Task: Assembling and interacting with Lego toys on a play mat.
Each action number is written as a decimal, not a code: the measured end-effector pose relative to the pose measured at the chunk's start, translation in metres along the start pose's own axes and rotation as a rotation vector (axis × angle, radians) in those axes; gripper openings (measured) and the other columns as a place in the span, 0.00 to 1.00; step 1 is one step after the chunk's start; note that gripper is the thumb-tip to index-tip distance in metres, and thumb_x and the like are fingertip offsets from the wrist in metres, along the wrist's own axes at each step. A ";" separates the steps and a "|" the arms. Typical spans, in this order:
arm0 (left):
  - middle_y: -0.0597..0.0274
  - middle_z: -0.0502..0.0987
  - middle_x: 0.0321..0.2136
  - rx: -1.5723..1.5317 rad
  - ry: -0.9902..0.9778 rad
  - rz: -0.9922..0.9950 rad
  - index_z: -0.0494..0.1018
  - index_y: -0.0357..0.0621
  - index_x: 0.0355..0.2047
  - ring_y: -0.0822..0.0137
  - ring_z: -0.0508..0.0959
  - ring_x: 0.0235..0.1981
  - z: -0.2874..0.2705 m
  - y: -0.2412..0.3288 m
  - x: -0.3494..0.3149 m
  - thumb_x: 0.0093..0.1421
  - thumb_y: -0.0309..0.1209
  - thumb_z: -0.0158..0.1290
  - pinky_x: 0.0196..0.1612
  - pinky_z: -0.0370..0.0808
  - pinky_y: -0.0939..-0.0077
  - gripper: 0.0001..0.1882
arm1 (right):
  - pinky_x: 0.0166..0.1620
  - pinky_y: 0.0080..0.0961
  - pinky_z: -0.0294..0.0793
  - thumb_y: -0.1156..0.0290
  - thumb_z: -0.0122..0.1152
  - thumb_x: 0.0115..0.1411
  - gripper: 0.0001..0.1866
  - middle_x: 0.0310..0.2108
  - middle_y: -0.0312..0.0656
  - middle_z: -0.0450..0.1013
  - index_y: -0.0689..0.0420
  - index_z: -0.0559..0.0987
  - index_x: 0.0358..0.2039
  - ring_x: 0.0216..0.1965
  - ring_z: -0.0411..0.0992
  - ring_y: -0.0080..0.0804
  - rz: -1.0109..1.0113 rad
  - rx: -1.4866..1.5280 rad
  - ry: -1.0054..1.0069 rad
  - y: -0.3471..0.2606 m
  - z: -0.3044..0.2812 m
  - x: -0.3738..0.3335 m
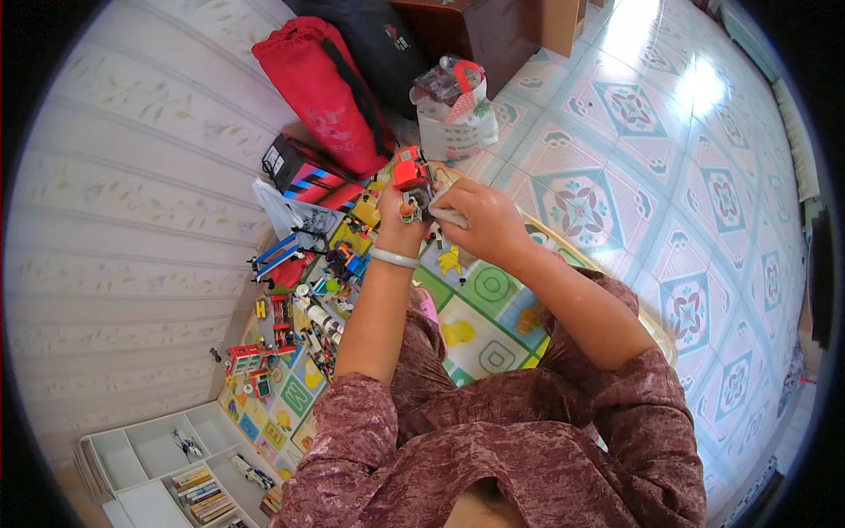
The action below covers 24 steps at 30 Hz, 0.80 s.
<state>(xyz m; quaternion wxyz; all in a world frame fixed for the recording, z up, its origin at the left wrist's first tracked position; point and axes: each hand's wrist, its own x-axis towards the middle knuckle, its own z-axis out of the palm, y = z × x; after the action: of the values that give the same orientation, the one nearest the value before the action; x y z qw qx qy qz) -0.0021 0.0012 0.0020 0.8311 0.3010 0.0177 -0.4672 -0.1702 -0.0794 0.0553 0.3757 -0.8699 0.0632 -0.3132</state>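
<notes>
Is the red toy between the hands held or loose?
Held: the left hand has the red toy in its grip, the right hand alongside.

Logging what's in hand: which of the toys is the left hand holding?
The red-topped toy, raised in the left hand beside the right hand; others, like the white cylindrical toy, lie unheld.

The hands (484, 222) partly hide the red toy (407, 173), while the view's edge cuts off the white shelf (145, 505).
</notes>
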 end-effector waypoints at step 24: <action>0.53 0.79 0.33 -0.348 -0.155 0.074 0.77 0.40 0.40 0.57 0.77 0.33 -0.019 0.088 -0.021 0.55 0.40 0.51 0.39 0.74 0.63 0.19 | 0.44 0.33 0.74 0.68 0.64 0.51 0.13 0.37 0.46 0.76 0.57 0.81 0.37 0.39 0.76 0.44 0.284 0.103 0.064 0.018 -0.023 0.006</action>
<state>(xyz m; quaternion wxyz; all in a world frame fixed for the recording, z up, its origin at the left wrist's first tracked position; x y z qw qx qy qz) 0.0599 0.0610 0.0353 0.8862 0.1163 0.0233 -0.4479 -0.1766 -0.1081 0.0577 0.4583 -0.8213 0.1815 -0.2873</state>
